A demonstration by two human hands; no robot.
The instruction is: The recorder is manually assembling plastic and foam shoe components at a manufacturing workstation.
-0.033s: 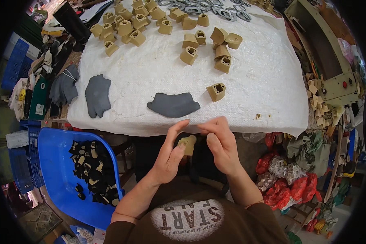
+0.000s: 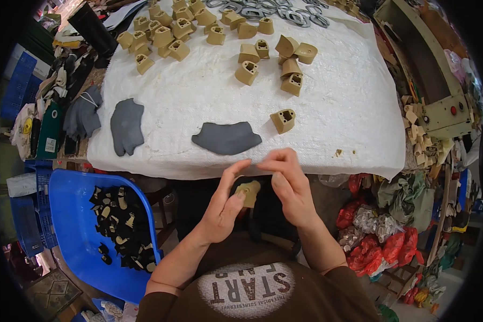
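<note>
My left hand [image 2: 224, 206] is closed round a beige shoe heel [image 2: 246, 194] just off the table's near edge, its thumb lying on the heel's face. Dark material shows along the heel's top edge. Close on the right, my right hand [image 2: 288, 188] has its fingers bent and drawn together, the tips near my left fingertips; whatever they pinch, if anything, cannot be made out. A dark grey cut leather piece [image 2: 227, 138] lies flat on the table beyond my hands. One loose beige heel [image 2: 283, 121] stands to its right.
On the white-covered table [image 2: 349, 107] are another grey piece [image 2: 127, 127], many beige heels [image 2: 162, 36] and grey rings [image 2: 257, 9]. A blue tub [image 2: 72, 231] of dark-covered heels stands at lower left. Red bags [image 2: 366, 257] lie at right, below a beige machine [image 2: 448, 121].
The table and its things sit slightly further left in the picture. My right hand's fingers have shifted a little left and up; my left hand keeps its hold on the heel.
</note>
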